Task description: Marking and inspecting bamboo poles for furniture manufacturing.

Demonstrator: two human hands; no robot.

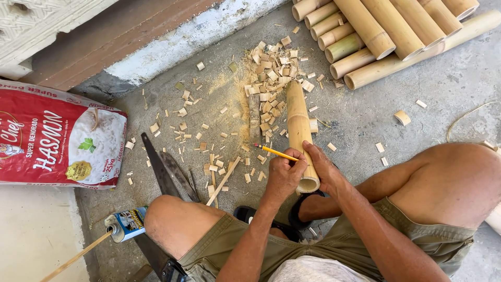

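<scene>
Left hand [283, 175] curled tight, pinching a yellow pencil [275, 152] with its tip angled up-left, right against the bamboo pole [299, 128]. Right hand [324, 168] wraps the pole's near end, fingers closed round it, steadying it on the concrete among the chips. Far left, a red and white sack [57, 138] lies flat; a small blue can [125, 223] sits by the left knee.
</scene>
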